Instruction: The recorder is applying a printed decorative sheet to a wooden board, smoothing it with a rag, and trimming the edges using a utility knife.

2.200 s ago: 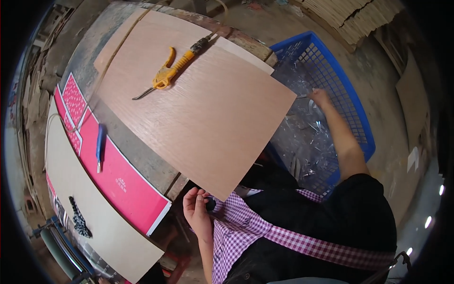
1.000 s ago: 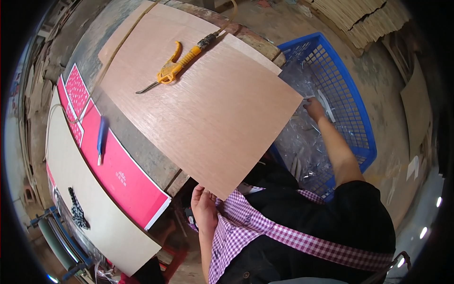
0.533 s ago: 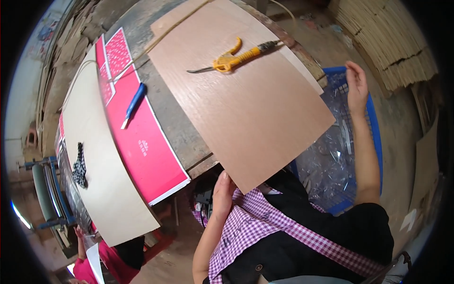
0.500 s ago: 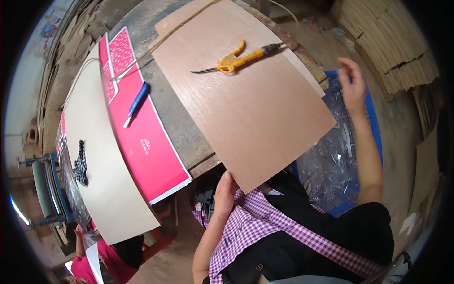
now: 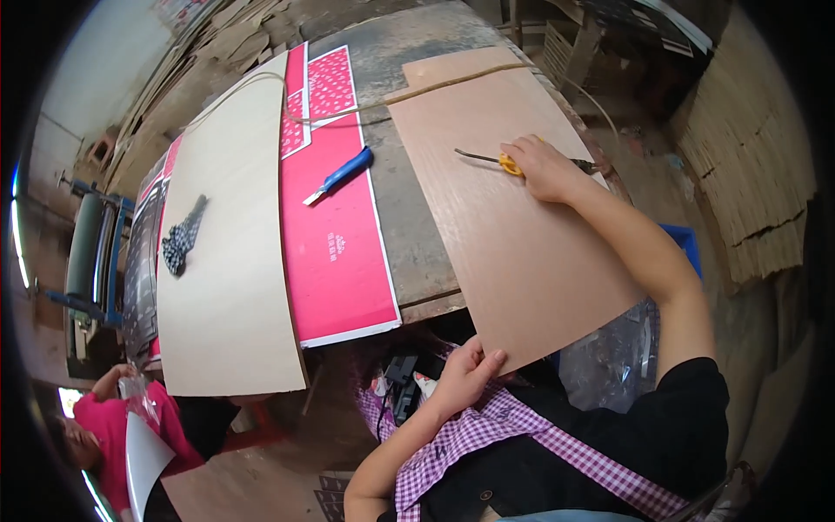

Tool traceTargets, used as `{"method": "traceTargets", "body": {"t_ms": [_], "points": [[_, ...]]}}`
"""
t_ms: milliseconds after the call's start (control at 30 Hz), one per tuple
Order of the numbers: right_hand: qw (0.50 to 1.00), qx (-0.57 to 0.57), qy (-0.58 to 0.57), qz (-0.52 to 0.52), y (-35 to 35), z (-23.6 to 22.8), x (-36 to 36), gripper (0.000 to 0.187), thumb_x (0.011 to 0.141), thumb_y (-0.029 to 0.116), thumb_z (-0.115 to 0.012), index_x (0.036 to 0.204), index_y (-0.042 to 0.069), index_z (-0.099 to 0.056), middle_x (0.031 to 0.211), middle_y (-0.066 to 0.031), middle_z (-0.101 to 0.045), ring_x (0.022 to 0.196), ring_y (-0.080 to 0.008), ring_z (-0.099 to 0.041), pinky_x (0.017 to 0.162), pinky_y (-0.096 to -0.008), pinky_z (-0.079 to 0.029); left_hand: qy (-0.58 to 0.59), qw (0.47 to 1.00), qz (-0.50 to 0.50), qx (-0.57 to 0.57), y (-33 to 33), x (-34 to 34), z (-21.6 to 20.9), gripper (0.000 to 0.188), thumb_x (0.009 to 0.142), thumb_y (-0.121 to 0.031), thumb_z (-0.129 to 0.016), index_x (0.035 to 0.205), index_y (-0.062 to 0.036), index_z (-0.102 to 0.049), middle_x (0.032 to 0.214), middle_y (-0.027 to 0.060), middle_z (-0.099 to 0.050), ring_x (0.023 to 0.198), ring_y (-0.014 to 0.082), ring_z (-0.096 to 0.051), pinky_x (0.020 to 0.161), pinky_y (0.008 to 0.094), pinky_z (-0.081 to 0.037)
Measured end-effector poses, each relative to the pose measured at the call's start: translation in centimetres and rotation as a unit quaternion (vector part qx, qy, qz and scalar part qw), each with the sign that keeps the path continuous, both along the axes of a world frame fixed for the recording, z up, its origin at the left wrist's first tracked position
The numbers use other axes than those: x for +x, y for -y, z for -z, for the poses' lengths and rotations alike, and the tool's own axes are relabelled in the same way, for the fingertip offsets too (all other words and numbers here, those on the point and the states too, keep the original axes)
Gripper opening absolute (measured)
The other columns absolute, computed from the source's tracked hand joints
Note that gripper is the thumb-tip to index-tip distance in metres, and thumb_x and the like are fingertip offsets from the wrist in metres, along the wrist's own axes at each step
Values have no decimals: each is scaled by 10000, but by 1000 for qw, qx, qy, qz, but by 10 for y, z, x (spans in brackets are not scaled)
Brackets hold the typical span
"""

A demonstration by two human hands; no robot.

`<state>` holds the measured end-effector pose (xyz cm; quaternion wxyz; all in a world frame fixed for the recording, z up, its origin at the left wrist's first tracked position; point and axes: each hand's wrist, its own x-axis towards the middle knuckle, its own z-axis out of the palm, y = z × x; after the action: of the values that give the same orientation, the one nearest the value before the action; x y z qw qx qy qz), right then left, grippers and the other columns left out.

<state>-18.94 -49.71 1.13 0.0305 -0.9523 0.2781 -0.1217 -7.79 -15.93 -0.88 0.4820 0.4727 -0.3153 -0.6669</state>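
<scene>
My right hand (image 5: 548, 170) is closed round a yellow air blow gun (image 5: 510, 163) that lies over a brown thin wooden board (image 5: 531, 252). The gun's thin bent nozzle points left. My fingers hide most of its handle. At the board's near corner, my left hand (image 5: 470, 374) pinches the edge between thumb and fingers. The board overhangs the near side of the worktable (image 5: 417, 209). To the left, a blue utility knife (image 5: 341, 174) rests on a pink printed sheet (image 5: 348, 278).
A cream board (image 5: 230, 244) bearing a checked cloth (image 5: 183, 239) lies at the left. A hose (image 5: 417, 91) crosses the table. Clear plastic scraps (image 5: 609, 361) fill a blue bin (image 5: 683, 244) at my right. Another person in pink (image 5: 178, 426) is at lower left, near a roller machine (image 5: 87, 252).
My right hand has come in from over the bin at the right and taken hold of the air blow gun. My left hand keeps the board's corner. The whole view has shifted.
</scene>
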Motion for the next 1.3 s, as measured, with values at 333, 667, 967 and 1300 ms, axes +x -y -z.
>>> {"method": "traceTargets", "body": {"t_ms": [333,667,967,1300], "points": [[964,263,-18,-39,-79,-78,-92,290,784,223,-683,1032,89,-617,887,-127,-626,828,-288,-608,731,-333,-486,36,978,-198,-50,11,18,36,300,970,-278,-448,1037,-5,-555,928,27,-602,792,90,-556,690,238,-463],[974,60,-215,41,-133,-119,-125,290,701,370,-716,730,103,-607,650,-99,-612,647,-304,-622,570,-404,-493,-58,991,-100,63,19,11,32,257,930,-242,-524,1085,-37,-523,942,72,-646,702,141,-630,600,228,-483],[917,128,-344,156,-121,-133,-127,347,681,395,-717,811,76,-678,784,-152,-654,770,-325,-634,674,-413,-512,-68,982,-159,73,10,8,32,323,956,-320,-457,1078,-27,-516,943,70,-620,695,124,-597,569,244,-508],[940,89,-287,162,-115,-122,-120,312,711,370,-712,826,86,-650,743,-149,-636,736,-313,-627,644,-414,-496,-30,990,-132,49,4,8,30,309,965,-288,-449,1102,-16,-498,939,72,-614,700,113,-597,526,217,-503]]}}
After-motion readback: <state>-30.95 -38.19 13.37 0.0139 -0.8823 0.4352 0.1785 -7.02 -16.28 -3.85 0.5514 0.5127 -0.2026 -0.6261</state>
